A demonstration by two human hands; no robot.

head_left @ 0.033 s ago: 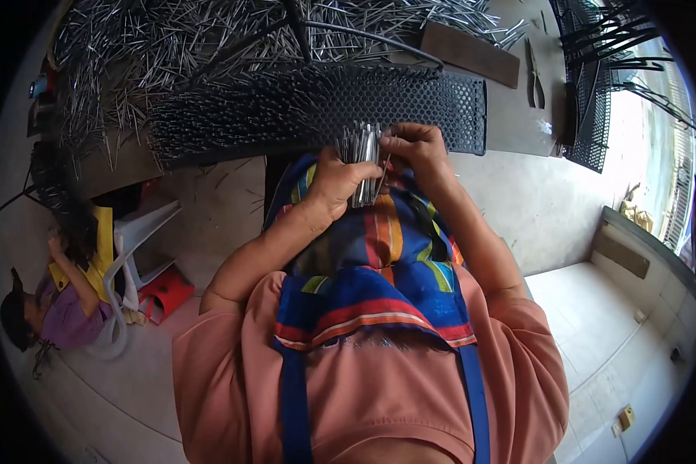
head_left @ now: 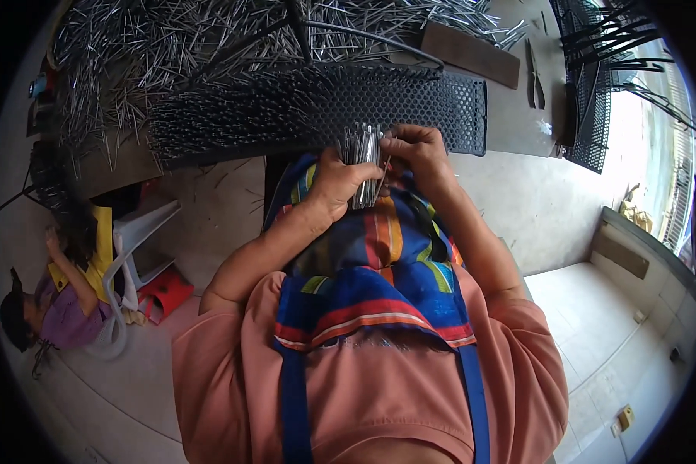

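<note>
My left hand [head_left: 337, 182] is closed round an upright bundle of thin metal rods [head_left: 359, 151], its thumb lying across the front. Beside the bundle's right edge, my right hand [head_left: 419, 151] pinches a single thin rod [head_left: 385, 172] between thumb and forefinger. Just beyond both hands lies a long black perforated rack [head_left: 433, 108]. Many dark rods stand in the holes of its left part, while bare holes show in its right part. The lower ends of the bundle hang in front of my striped apron [head_left: 383, 232].
A wide heap of loose metal rods [head_left: 170, 46] covers the table behind the rack. A bent bar [head_left: 371, 35] crosses above it. At the back right lie a brown plate [head_left: 470, 54] and pliers [head_left: 535, 81], near black mesh racks [head_left: 591, 124]. A person [head_left: 73, 301] sits at far left.
</note>
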